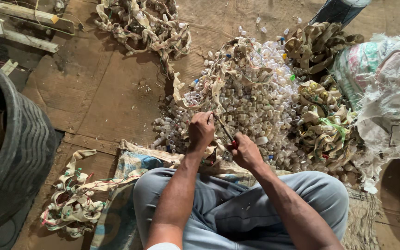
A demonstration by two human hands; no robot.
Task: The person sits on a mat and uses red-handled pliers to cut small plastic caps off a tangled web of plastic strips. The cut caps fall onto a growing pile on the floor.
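Scissors (226,132) lay angled between both hands, over the heap of small white caps (251,106). Left hand (201,131) curled tight on a strap; right hand (245,150), wrist bent, gripped the red handles.

Worn brown board floor (107,92), black tyre (19,153) at left

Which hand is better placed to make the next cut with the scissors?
Right. The right hand holds the scissors, blades pointing at the strap by the left hand. The left hand only grips that strap over the cap pile.
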